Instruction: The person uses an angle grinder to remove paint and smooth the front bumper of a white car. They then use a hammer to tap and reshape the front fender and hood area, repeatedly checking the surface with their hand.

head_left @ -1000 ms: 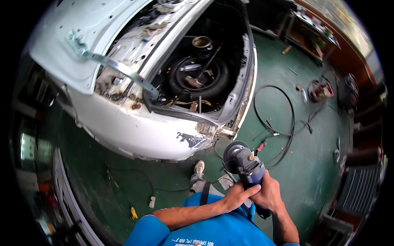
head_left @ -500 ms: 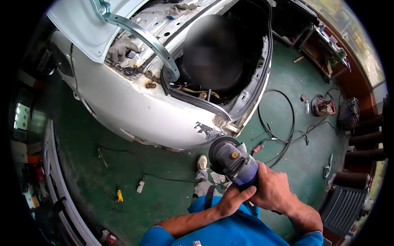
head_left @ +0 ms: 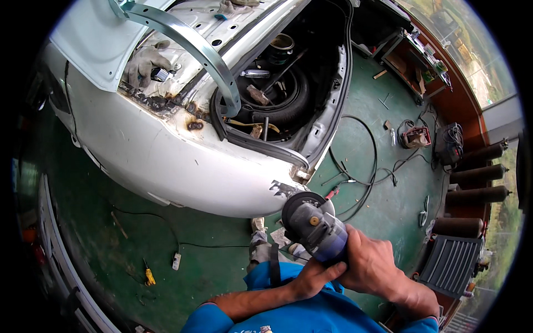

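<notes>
Both my hands are wrapped around the body of a blue and grey angle grinder [head_left: 322, 232]. My left hand [head_left: 317, 276] closes around it from the left, and my right hand [head_left: 371, 261] grips it from the right. Its round dark disc and guard are at the rear corner of a white car body [head_left: 189, 172], beside a scuffed dark patch [head_left: 283, 188]. Whether the disc touches the panel, I cannot tell. In the open trunk lies a spare tire [head_left: 288, 100] with loose tools and a can [head_left: 281, 47].
A metal hinge arm [head_left: 189, 39] crosses the trunk opening. Work gloves [head_left: 145, 65] lie on the car. Hoses and cables [head_left: 373, 166] loop over the green floor, with a yellow tool [head_left: 149, 276] at left. Gas cylinders [head_left: 478, 173] line the right wall.
My view has shifted, so the car and floor objects sit further left. The trunk's contents, blurred before, now show clearly. Both hands keep their hold on the angle grinder.
</notes>
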Motion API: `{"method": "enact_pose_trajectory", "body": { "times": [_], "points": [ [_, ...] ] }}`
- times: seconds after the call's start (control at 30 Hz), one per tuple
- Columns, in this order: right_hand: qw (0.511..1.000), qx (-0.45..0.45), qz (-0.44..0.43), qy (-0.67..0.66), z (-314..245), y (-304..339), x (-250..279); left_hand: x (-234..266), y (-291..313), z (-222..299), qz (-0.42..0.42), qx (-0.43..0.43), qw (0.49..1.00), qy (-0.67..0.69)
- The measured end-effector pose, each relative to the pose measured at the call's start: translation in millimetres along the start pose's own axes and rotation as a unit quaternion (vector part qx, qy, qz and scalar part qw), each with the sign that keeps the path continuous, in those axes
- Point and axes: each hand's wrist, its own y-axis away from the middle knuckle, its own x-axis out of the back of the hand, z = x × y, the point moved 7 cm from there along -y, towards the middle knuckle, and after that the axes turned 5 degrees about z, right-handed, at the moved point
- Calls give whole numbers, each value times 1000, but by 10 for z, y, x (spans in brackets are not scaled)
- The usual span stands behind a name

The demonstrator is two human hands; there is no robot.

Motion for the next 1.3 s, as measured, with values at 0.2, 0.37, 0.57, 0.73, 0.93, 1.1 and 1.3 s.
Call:
{"method": "enact_pose_trajectory", "body": {
  "times": [0.2,0.37,0.57,0.73,0.93,1.1,1.3],
  "points": [
    [1000,26,-5,4,-98,-109,-19,156,26,41,13,7,1000,8],
    [1000,9,-7,17,-104,-110,41,120,-10,85,14,-23,1000,3],
    [1000,13,5,-13,-89,-136,18,160,-19,102,43,-16,999,3],
    [1000,-2,12,-4,-96,-223,-6,243,-85,203,36,-20,998,40],
    [999,-11,27,-19,-22,-57,37,142,-87,119,39,-23,999,-17],
    [999,-4,34,-26,-18,-162,-8,279,-126,115,23,2,998,63],
    [996,-75,23,-40,456,332,-219,-75,-87,-449,-29,90,995,-21]
  ]
}}
